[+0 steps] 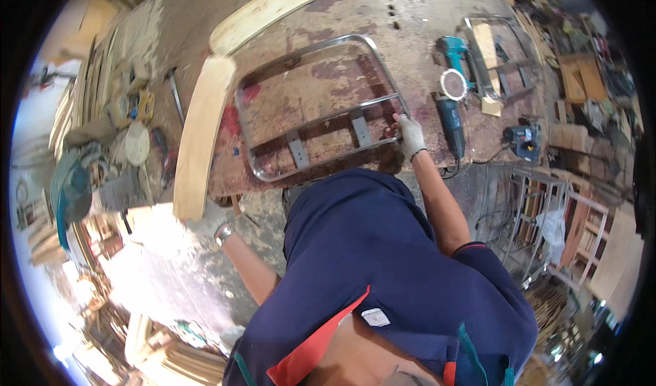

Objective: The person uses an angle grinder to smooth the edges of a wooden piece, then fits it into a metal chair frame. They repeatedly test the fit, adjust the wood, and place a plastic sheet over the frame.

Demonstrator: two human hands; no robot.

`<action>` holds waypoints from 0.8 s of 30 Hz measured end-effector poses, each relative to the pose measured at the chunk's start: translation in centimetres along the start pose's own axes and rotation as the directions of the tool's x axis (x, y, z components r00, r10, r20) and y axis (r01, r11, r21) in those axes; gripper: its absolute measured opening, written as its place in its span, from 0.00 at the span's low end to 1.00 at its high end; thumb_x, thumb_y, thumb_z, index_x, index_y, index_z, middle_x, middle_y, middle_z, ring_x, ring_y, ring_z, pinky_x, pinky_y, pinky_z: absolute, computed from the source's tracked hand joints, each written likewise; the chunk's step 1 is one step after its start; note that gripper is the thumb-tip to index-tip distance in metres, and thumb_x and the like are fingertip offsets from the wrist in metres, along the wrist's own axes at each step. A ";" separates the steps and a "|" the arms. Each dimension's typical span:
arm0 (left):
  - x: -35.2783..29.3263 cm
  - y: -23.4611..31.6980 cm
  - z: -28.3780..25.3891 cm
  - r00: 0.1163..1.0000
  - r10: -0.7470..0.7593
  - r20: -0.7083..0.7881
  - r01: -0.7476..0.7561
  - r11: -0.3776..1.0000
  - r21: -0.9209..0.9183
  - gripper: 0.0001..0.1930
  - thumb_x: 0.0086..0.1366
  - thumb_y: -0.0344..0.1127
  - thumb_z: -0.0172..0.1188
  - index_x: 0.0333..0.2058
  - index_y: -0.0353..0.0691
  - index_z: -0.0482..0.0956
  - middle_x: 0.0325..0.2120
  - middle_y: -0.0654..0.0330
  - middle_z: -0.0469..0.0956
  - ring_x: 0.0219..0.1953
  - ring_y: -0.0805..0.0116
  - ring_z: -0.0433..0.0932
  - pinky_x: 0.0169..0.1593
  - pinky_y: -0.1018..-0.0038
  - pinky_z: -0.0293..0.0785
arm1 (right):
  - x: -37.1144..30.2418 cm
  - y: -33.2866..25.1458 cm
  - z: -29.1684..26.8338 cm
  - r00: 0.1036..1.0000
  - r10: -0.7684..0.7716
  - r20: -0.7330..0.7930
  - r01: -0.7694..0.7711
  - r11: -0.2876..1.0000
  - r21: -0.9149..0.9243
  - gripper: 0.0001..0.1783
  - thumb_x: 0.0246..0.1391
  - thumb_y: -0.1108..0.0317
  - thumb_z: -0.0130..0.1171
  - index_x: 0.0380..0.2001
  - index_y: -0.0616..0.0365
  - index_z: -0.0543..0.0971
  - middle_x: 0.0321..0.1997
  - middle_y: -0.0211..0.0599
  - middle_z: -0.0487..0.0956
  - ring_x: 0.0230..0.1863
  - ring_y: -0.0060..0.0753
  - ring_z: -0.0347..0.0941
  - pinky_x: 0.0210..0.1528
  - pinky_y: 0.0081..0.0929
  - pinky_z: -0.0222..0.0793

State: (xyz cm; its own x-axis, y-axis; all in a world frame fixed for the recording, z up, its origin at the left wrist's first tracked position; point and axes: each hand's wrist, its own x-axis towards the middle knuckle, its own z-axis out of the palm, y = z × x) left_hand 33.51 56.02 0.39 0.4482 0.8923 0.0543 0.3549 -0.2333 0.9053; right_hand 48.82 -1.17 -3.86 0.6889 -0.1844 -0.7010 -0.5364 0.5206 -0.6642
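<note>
A metal frame [305, 48] with rounded corners lies on the worn wooden workbench. A crossbar and two short flat grey plates [361, 131] span its near part. My right hand [412, 135], in a pale glove, is closed on the frame's right side near the crossbar end. Just past the bench's near edge, my left hand [210, 217] is low beside the lower end of a long pale wooden board [201, 130]. Glare washes out its fingers, so its grip is unclear. Touching that board's far end is a second, curved board [263, 16].
Right of the frame lie an angle grinder [451, 123] with a round disc, a teal power tool [454, 52] and another metal frame [523, 37]. A black-and-blue tool [523, 142] sits at the bench's right corner. A hammer [175, 95] lies left of the boards.
</note>
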 end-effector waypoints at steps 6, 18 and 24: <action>-2.2 -3.3 -0.4 0.973 -0.229 0.035 0.200 0.754 -0.626 0.38 0.65 0.65 0.51 0.65 0.44 0.68 0.65 0.54 0.66 0.70 0.56 0.61 0.72 0.48 0.51 | 0.6 -0.5 -0.7 0.994 -0.112 -0.017 0.092 0.884 -0.458 0.12 0.60 0.66 0.57 0.43 0.63 0.75 0.24 0.41 0.80 0.22 0.35 0.78 0.24 0.34 0.76; -4.9 -6.4 0.1 0.822 -0.541 0.178 0.409 0.343 -0.846 0.37 0.66 0.65 0.47 0.64 0.45 0.69 0.63 0.57 0.69 0.68 0.56 0.62 0.72 0.49 0.50 | 0.8 -0.8 -1.2 0.997 -0.083 0.013 0.077 0.838 -0.540 0.10 0.61 0.66 0.53 0.38 0.61 0.76 0.23 0.43 0.82 0.21 0.35 0.80 0.20 0.31 0.77; -5.5 -2.5 -0.7 0.859 -0.505 0.082 0.329 0.422 -0.845 0.34 0.70 0.64 0.46 0.64 0.45 0.69 0.62 0.59 0.70 0.65 0.60 0.64 0.72 0.51 0.50 | 1.1 -1.6 -1.5 0.995 -0.081 0.057 0.099 0.760 -0.642 0.10 0.61 0.64 0.54 0.30 0.58 0.75 0.22 0.43 0.81 0.19 0.39 0.78 0.20 0.34 0.75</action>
State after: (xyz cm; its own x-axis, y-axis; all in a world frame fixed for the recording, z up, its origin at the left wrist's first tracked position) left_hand 29.59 51.93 -1.87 0.2728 0.8528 -0.4454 -0.3962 0.5214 0.7557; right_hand 49.69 -3.44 -3.96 0.7570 -0.1784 -0.6286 -0.6526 -0.1575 -0.7411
